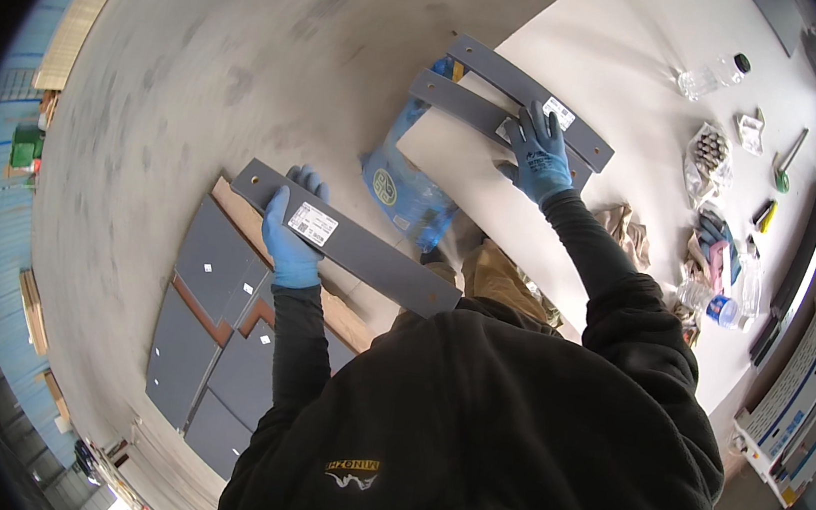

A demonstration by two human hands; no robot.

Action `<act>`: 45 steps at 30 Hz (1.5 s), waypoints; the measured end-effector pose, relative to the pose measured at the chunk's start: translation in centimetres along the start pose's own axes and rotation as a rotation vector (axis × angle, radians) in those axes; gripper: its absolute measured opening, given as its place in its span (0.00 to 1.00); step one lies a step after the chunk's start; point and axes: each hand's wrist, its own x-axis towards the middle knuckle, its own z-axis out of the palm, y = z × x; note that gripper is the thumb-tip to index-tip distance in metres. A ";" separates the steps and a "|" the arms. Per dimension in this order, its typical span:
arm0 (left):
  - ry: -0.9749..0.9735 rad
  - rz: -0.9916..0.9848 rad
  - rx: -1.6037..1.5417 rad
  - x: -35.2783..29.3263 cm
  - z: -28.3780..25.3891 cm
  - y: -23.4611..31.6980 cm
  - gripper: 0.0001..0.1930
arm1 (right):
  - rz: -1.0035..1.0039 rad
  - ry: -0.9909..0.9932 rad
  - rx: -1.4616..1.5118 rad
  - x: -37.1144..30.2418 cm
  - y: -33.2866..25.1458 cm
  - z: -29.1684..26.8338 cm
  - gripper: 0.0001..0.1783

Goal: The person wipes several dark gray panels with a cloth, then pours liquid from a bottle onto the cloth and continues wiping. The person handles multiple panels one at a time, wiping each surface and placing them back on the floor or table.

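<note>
My left hand (290, 247), in a blue glove, grips a long dark grey flat bar (382, 264) with a hole at its far-left end and a white label. This bar is held off the left side of the table, slanting down to the right toward my body. My right hand (542, 168), also gloved in blue, lies with fingers stretched over two similar grey bars on the white table (638, 90). The farther bar (509, 73) shows a label beside my fingertips. The nearer bar (458, 102) is partly covered by my hand, and both jut past the table's left edge.
A blue plastic bag (405, 189) hangs by the table edge. Grey panels (216, 258) are stacked at lower left. On the table are a clear bottle (713, 76), a bag of small metal parts (709, 158), a screwdriver (789, 162) and cloths (624, 234). Long profiles (810, 351) lie along the right.
</note>
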 end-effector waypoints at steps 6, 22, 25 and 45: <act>0.159 0.014 -0.057 -3.2 -3.4 -3.5 0.26 | -0.001 -0.012 0.005 1.9 1.0 1.6 0.39; 0.440 0.079 -0.304 -12.2 -10.9 -6.1 0.20 | 0.091 0.261 0.150 3.4 10.5 5.0 0.52; 0.493 0.089 -0.360 -15.0 -13.8 -5.0 0.20 | 0.236 0.037 0.149 4.0 10.4 5.7 0.54; 0.989 0.150 -0.923 -42.9 -34.9 -17.5 0.21 | -0.099 -0.660 1.112 -6.3 -27.5 4.0 0.40</act>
